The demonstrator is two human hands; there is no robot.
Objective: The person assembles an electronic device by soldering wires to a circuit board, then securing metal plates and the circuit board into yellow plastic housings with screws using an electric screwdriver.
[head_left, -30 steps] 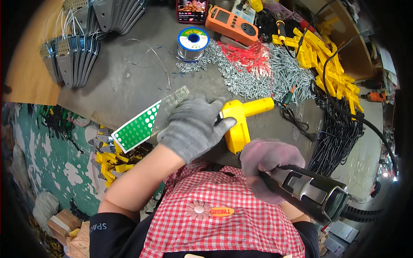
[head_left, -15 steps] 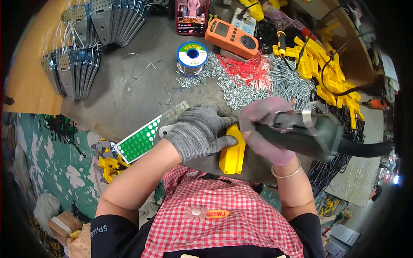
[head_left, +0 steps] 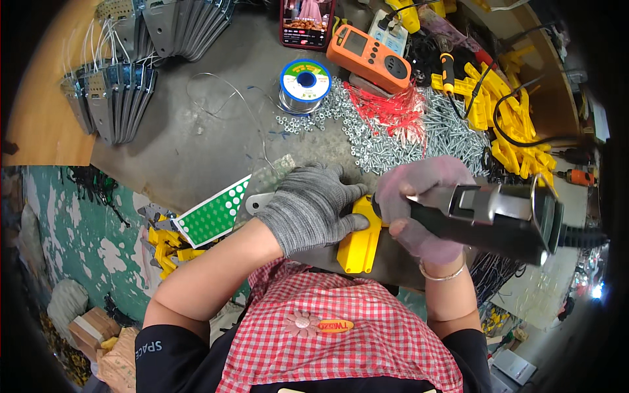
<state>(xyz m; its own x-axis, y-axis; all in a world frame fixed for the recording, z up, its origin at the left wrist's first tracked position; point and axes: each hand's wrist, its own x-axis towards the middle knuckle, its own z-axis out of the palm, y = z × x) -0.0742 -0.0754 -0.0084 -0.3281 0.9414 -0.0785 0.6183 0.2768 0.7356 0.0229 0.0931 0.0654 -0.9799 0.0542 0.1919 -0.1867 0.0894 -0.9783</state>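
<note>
On your left, a green-and-white dotted card (head_left: 216,213) lies by the desk (head_left: 164,154) edge, and just right of it shows the rounded, holed end of a grey metal plate (head_left: 261,201); the rest runs beneath your left hand (head_left: 311,213), so you cannot see where it ends. That hand, in a grey knitted glove, has its fingers pinching the far part of a yellow plastic housing (head_left: 358,245), thumb on its face and index finger at its far end. The housing sits just right of your palm, near the desk's front edge, its long axis running toward you with the near end leaning slightly left. Your left hand is the nearer, touching it; your right hand (head_left: 422,200), in a pinkish glove, is just beside its far right corner, fingers wrapped around a black-and-metal power tool (head_left: 488,223). The tool points leftward, crosswise to the housing, but your glove masks most of its front end, so contact is hard to judge. The black cord (head_left: 583,236) blurs off to the right.
</note>
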